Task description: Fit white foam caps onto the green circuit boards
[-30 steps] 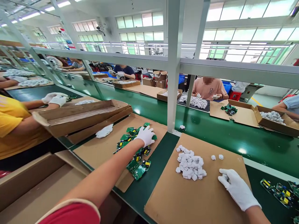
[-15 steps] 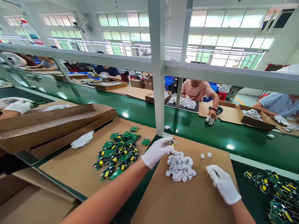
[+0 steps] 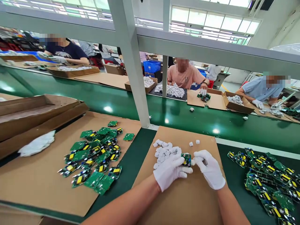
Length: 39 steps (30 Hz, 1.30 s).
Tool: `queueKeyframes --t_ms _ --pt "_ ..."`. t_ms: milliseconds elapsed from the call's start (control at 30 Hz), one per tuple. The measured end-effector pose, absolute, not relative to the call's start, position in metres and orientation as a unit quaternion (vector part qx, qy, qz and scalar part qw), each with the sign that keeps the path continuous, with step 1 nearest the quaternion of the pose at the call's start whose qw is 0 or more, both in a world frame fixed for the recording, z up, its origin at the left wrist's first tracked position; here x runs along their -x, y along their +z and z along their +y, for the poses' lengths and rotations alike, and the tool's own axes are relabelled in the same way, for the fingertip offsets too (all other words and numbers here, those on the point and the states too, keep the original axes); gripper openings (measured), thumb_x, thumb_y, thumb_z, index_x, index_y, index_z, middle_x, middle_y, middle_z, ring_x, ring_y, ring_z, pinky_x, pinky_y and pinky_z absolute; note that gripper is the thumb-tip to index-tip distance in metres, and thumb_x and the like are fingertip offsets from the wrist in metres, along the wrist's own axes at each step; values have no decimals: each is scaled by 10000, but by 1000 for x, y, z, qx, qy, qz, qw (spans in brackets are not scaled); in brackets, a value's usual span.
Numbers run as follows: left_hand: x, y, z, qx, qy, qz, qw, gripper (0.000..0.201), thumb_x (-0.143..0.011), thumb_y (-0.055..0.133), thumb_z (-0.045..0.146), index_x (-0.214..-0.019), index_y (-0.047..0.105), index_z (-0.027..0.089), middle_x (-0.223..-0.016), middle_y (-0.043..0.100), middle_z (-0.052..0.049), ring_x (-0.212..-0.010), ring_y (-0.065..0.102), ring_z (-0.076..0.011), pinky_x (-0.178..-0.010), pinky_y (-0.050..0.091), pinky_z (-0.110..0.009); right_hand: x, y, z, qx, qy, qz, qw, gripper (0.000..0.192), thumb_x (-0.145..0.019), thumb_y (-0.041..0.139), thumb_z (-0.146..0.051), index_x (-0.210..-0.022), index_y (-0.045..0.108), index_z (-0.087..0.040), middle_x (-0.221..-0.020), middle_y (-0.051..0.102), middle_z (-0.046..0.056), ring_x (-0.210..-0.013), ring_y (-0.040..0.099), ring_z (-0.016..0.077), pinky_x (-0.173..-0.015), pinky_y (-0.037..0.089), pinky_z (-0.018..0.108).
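Note:
My left hand (image 3: 170,172), in a white glove, is closed on a small green circuit board (image 3: 187,159) above the cardboard sheet (image 3: 182,203). Blue and dark components show on the board's face. Close by on the right, my gloved right hand (image 3: 209,170) pinches a small white piece (image 3: 193,162) at the board's right edge; whether the two touch, I cannot tell. Behind my left hand lies a heap of small white lumps (image 3: 164,151), partly hidden by the glove. Two loose white lumps (image 3: 194,143) sit apart, farther back on the sheet.
Left, a pile of circuit boards (image 3: 98,153) lies on another cardboard sheet (image 3: 47,187), near a white glove (image 3: 37,143). More boards (image 3: 267,181) lie at right. Beyond the frame post (image 3: 131,62) runs a green conveyor belt (image 3: 173,114), with co-workers seated across it.
My left hand has brought the circuit board in front of the white heap. My right hand has moved in beside it and pinches a white piece. The view has turned down and right.

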State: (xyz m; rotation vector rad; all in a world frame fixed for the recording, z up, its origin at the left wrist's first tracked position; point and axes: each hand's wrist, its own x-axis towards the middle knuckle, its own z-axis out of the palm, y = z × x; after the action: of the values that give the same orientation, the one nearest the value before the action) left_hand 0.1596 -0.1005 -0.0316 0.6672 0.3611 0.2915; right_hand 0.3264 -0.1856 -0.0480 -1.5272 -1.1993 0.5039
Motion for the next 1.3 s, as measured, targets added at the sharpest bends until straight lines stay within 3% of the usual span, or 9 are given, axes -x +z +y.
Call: queueKeyframes --t_ms 67,267,367,467,600,767,967,1133,1300 --pt "-159 -32 -100 -331 148 183 914 293 -775 625 339 -990 524 168 -1063 612 -113 -740 633 -135 -581 432 -205 -323 -47 -187 633 214 -505 547 184 -786 588 -377 -871 628 -218 -815 613 41 -722 595 168 -655 492 295" --pt "-159 -32 -99 -302 160 213 915 267 -767 637 305 -959 514 167 -1069 615 -117 -778 647 -156 -633 462 -240 -318 -42 -194 660 317 -393 556 384 -828 492 -513 -862 657 -167 -559 526 -15 -392 432 85 -322 316 206" --pt "-159 -31 -99 -292 156 217 918 243 -768 636 289 -933 504 169 -1002 634 -97 -768 650 -163 -638 466 -248 -319 -42 -192 638 233 -484 552 189 -822 564 -368 -866 670 -218 -694 585 13 -584 552 131 -519 469 262" --pt "-159 -30 -100 -289 168 218 917 216 -774 629 272 -920 516 161 -942 640 -81 -748 649 -158 -632 464 -244 -319 -42 -188 616 161 -564 526 96 -802 585 -237 -815 678 -258 -826 614 33 -801 580 176 -701 486 314" --pt "-159 -30 -100 -290 173 212 917 206 -785 615 273 -925 523 153 -1021 631 -107 -754 648 -162 -630 462 -249 -315 -43 -189 614 218 -484 584 145 -771 625 -258 -915 644 -244 -765 611 10 -682 588 147 -629 502 294" --pt "-160 -34 -100 -296 171 219 914 238 -784 618 282 -968 534 157 -1064 622 -119 -780 649 -171 -641 454 -255 -313 -41 -193 634 316 -376 596 256 -798 586 -412 -885 649 -181 -598 604 -11 -371 484 86 -364 415 244" --pt "-160 -34 -101 -303 167 205 916 313 -752 656 270 -1026 542 172 -1101 605 -123 -876 641 -203 -707 441 -280 -312 -40 -191 611 160 -504 589 81 -783 623 -266 -844 669 -239 -856 634 37 -789 613 179 -674 509 316" --pt "-160 -34 -101 -314 165 202 913 291 -742 669 299 -977 560 165 -1085 605 -114 -868 630 -185 -702 433 -273 -309 -42 -194 636 171 -460 596 153 -784 644 -286 -920 659 -220 -663 597 -14 -472 520 103 -485 483 270" --pt "-161 -34 -101 -337 176 215 900 322 -738 671 312 -1003 553 171 -1091 597 -111 -934 621 -208 -720 439 -273 -305 -40 -197 615 192 -530 552 246 -865 527 -300 -1091 597 -232 -943 665 67 -741 648 174 -657 562 329"
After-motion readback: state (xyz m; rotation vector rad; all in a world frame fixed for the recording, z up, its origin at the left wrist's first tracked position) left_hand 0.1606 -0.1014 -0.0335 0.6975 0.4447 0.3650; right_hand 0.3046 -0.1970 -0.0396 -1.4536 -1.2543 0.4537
